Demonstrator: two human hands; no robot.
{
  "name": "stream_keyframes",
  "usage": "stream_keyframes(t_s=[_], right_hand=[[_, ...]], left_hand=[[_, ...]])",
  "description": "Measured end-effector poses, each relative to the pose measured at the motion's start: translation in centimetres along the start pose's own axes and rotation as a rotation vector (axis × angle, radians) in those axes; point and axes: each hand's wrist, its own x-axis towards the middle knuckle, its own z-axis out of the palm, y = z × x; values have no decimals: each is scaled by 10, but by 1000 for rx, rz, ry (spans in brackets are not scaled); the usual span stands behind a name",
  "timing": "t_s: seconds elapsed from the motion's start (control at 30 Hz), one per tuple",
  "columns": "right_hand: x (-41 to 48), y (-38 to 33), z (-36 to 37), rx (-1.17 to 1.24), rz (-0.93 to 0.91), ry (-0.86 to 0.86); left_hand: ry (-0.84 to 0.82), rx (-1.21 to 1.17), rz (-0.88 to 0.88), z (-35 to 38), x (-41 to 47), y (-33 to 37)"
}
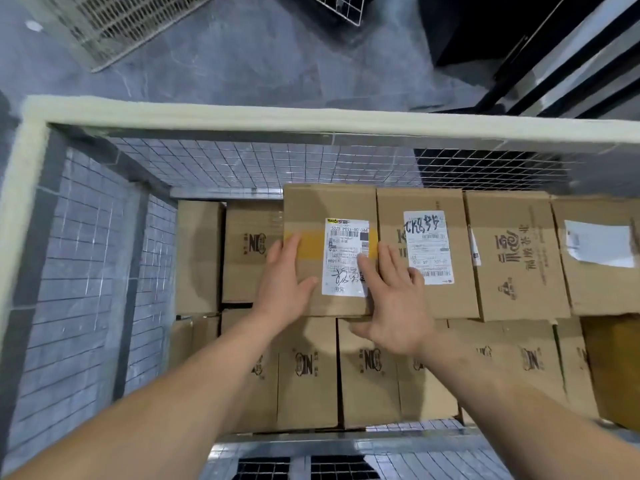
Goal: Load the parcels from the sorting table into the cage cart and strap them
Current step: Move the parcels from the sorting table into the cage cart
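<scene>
I look down into the cage cart (214, 116), a wire-mesh cage with a padded cream top rail. Cardboard parcels fill its floor, and a second layer runs along the far side. The leftmost parcel of that upper row (329, 206) is brown with yellow tape and a white shipping label. My left hand (282, 282) lies flat on its left part with fingers straight. My right hand (394, 299) lies flat on its right edge, fingers spread across the label and the seam with the neighbouring labelled parcel (429, 251).
Two more parcels (512, 258) (599, 258) continue the upper row to the right. Lower printed boxes (308, 372) lie near me. At the far left a lower box (197, 254) sits beside the mesh wall (86, 271). Grey floor and another wire cage (114, 26) lie beyond.
</scene>
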Motion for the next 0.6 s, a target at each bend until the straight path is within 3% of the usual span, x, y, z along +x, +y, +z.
stream_keyframes(t_s=[0.3,0.47,0.6], right_hand=[[12,9,5,-109,-23,62],[15,-4,-14,-55,15,-29],[14,-7,-43,129,76,-138]], left_hand=[[28,114,3,6,10,-1],[5,251,-86,-4,12,25],[-1,355,-76,-17,-7,56]])
